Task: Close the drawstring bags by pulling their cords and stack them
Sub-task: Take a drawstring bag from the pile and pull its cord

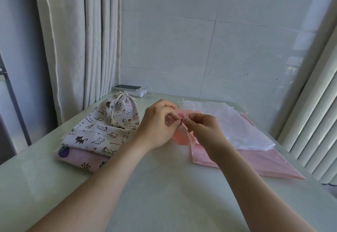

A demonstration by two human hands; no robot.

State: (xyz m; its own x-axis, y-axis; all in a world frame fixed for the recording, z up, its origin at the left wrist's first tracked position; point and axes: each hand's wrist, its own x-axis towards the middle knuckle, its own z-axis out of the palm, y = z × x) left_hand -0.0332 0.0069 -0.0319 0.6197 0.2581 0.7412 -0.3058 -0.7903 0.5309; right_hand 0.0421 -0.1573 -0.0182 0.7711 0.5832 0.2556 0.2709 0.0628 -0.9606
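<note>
Cotton cat-print drawstring bag [102, 131]: cinched, white cord [113, 111] drawn, lying on a lilac printed bag [80, 158] at the left of the table [164, 195]; count these two as stacked. Small translucent pink bag [179, 136]: centre, in hand. Your left hand [156, 124] and right hand [202, 131] both have fingers curled, pinching its pink cord [180, 117] at the gathered mouth, which looks nearly drawn. White bag [237, 126] on a large pink bag [255, 160]: right, flat; mouths too unclear to tell. Progress, by judgement: roughly halfway.
</note>
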